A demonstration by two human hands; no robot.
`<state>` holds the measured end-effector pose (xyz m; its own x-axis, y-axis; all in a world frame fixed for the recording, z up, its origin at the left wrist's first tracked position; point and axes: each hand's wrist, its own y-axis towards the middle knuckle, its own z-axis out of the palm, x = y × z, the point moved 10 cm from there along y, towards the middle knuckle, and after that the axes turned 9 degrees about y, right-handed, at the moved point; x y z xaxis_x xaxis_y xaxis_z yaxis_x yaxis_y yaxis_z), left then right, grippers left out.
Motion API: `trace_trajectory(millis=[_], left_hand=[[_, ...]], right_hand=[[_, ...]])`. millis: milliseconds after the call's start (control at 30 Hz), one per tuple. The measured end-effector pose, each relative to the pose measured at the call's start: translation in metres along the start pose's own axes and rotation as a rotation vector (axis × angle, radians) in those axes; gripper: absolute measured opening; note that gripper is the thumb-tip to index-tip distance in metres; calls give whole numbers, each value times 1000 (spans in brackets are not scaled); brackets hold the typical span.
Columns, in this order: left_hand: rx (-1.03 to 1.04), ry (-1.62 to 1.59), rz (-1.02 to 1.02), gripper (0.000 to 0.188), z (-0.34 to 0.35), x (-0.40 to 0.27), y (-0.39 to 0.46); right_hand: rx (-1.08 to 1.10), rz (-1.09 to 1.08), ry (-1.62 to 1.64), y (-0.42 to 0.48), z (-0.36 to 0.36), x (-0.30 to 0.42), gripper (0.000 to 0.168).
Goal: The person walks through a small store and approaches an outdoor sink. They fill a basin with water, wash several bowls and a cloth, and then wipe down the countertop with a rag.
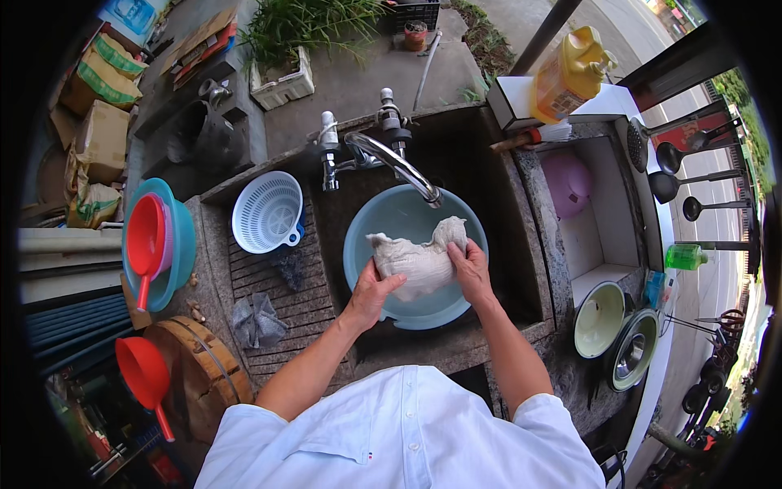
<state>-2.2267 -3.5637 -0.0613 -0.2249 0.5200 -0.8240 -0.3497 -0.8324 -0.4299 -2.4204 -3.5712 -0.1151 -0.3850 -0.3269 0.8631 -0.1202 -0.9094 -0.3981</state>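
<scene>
A wet, off-white cloth (418, 263) is spread between my two hands above a light blue plastic basin (357, 214) of water in the dark stone sink. My left hand (374, 290) grips the cloth's left end, thumb on top. The cloth's bunched right end is pinched by my right hand (470, 269). Behind the cloth, the chrome faucet (397, 160) arches over the basin; no stream shows at its spout. The fingers under the cloth are partly hidden.
A white-blue colander (267, 211) and a grey rag (258, 321) lie on the ribbed drainboard at left. Beyond are a red dipper (145, 235) and a round wooden chopping block (195, 360). Enamel bowls (600, 319), a brush (531, 137) and a yellow jug (565, 76) stand at right.
</scene>
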Motion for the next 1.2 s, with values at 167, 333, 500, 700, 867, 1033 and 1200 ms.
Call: trace_trajectory(millis=[167,333,500,700,867,1033,1200], left_hand=[[-384,611,-322,63,-84,71,10],[-390,1288,183,70,-54,61,33],[52,1562,86,71,-26,110,59],[-353,632,-406,59,-77,169,81],[-116,-388,-555,53,-44,183,89],[190,-611,-414,39,-35,153,79],[-96,229,-611,39,-56,140,57]], right_hand=[[-167,-105,-782,44,-41,-8,47],[-18,-404,-1139,36,19,-36,73],[305,-247,-1542,37,19,-104,54],[-264,4,-570,67,-27,-126,36],[-5,363,149,26,53,-134,29],[36,-117,-799,-6,108,-39,50],[-94,-38,-944,43,74,-37,48]])
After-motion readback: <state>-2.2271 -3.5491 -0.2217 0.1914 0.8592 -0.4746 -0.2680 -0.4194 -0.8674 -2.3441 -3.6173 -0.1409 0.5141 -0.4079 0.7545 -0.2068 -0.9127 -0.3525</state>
